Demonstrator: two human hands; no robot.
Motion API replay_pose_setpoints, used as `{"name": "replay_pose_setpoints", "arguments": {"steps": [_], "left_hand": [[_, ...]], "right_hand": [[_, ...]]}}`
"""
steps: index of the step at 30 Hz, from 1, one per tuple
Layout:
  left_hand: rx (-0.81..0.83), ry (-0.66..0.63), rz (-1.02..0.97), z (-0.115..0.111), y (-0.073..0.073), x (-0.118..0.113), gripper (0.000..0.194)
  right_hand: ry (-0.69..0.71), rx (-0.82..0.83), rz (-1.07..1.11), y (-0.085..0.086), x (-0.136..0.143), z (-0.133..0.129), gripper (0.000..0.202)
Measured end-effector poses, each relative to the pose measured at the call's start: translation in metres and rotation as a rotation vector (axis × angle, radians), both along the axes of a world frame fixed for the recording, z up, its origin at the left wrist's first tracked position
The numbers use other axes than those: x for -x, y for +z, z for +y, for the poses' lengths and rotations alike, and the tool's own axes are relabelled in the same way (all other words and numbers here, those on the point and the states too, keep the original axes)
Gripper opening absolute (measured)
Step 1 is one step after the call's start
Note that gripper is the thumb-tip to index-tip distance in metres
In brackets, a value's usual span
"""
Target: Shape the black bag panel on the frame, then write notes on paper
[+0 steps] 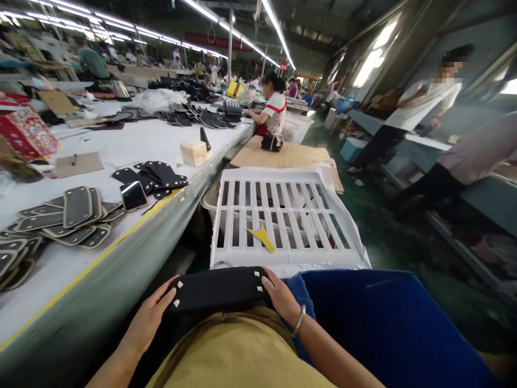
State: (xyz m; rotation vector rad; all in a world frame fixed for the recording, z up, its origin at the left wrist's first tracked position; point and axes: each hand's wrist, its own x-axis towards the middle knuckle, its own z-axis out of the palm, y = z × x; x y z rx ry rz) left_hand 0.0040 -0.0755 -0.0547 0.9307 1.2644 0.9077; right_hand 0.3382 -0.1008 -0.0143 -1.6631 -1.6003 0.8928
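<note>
The long, white-covered worktop [109, 141] is running along the person's left, holding the piles within side reach. The blue bin [363, 272] is standing open just beside the right arm, its nearness seemingly serving easy access. Straight ahead, the white slatted rack [291, 260] is lying flat, apparently serving as a raised surface.

The black panel [218, 291] is spanning the space between both hands, close in front of the yellow garment [238, 350]. The left hand [155, 302] is gripping its left end, thumb on top; the right hand [278, 293] is gripping the opposite end the same way. Holding it by the ends is probably keeping it level and leaving its middle uncovered. Whether it is also resting on the lap, I cannot tell.

On the worktop, the grey pale-edged pieces [78, 207] are overlapping in a loose pile, probably to save room. The black pieces [161, 175] are fanning out just beside the phone [134, 195]. The cream block [194, 153] is sitting near the edge, seemingly for handy reach.

The yellow forked piece [264, 238] is lying across the slats, bridging the gaps. Smallest, pale patches [180, 284] are showing near both panel ends.
</note>
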Motion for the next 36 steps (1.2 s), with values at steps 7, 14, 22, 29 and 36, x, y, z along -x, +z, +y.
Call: {"name": "replay_pose_setpoints", "arguments": {"steps": [7, 14, 22, 29, 36], "left_hand": [[-0.122, 0.191, 0.177, 0.0, 0.003, -0.026, 0.047], [-0.322, 0.15, 0.383, -0.007, 0.013, -0.018, 0.045], [-1.112, -0.435, 1.088, -0.02, 0.036, -0.046, 0.052], [-1.102, -0.419, 1.163, -0.008, 0.027, -0.023, 0.068], [-1.173, -0.443, 1.189, -0.02, 0.028, -0.007, 0.061]], "right_hand": [[-0.157, -0.008, 0.03, -0.005, 0.019, 0.011, 0.034], [-0.112, -0.111, -0.168, 0.009, 0.015, 0.009, 0.038], [0.533, -0.476, -0.705, 0.018, 0.095, -0.003, 0.054], [0.445, -0.414, -0.885, 0.018, 0.058, 0.008, 0.085], [0.454, -0.472, -0.97, 0.029, 0.045, -0.01, 0.068]]}}
